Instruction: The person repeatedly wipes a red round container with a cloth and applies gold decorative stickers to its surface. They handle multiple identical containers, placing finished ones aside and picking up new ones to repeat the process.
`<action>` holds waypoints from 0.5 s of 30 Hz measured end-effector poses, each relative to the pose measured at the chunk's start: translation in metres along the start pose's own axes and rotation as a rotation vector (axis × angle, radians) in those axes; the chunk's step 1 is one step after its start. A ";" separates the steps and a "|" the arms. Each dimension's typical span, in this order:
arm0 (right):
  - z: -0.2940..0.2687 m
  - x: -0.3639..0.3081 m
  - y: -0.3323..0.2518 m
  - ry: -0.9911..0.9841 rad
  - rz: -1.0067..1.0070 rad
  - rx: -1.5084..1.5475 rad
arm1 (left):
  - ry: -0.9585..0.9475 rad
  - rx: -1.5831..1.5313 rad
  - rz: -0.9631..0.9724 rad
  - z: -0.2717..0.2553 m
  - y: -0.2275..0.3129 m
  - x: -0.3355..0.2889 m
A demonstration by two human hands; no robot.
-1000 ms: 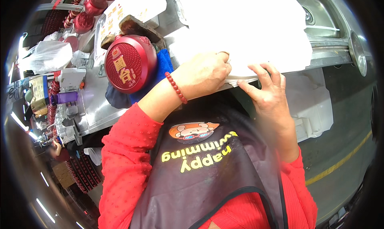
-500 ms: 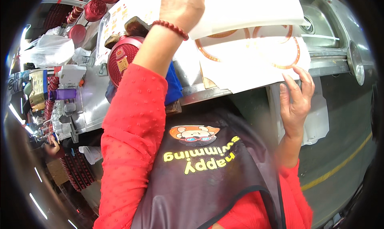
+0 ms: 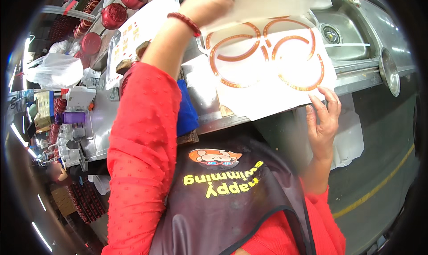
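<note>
At the top edge, my left hand [image 3: 208,6] grips a white cover sheet [image 3: 281,0] and holds it raised and curled; its fingertips are partly cut off by the picture edge. Under it lies a white backing sheet [image 3: 254,101] bearing orange printed ring bands [image 3: 236,83], some whole arcs and some nested. My right hand [image 3: 324,117] is at the near right corner of that backing sheet, fingers apart, with the fingertips at its edge. Whether they touch it I cannot tell. Nothing shows in this hand.
A steel sink [image 3: 345,32] is at the right, with a round metal lid [image 3: 389,72] at its near edge. Left are a sheet of small decals [image 3: 131,32], red pots [image 3: 113,16], a blue cloth [image 3: 186,110] and a clear plastic bag [image 3: 55,70]. The steel counter [image 3: 98,137] runs left.
The left hand has carried the cover sheet up and away, uncovering more of the orange rings. My right hand has shifted slightly down in the picture, staying at the backing sheet's corner.
</note>
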State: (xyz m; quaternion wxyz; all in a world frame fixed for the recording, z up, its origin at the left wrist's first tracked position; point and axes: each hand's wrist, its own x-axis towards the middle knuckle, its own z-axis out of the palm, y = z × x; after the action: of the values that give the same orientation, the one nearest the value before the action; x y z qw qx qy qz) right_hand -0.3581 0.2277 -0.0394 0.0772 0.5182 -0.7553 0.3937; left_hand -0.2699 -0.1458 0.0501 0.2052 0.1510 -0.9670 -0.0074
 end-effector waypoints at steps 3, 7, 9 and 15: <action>-0.001 0.002 0.001 0.004 -0.003 0.008 | -0.076 -0.149 -0.092 -0.022 -0.044 0.025; -0.002 0.001 0.003 -0.014 0.007 0.005 | 0.086 -0.284 -0.157 -0.032 -0.086 0.032; -0.002 0.000 0.004 -0.017 0.017 0.011 | 0.149 -0.464 -0.217 -0.036 -0.097 0.033; -0.001 0.002 0.004 -0.026 0.022 0.034 | 0.269 -0.996 -0.384 -0.049 -0.099 0.027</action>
State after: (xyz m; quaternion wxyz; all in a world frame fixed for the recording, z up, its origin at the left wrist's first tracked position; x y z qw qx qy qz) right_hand -0.3622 0.2275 -0.0401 0.0540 0.5161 -0.7551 0.4006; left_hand -0.2454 -0.2464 0.0986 0.3686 0.2091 -0.7668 -0.4821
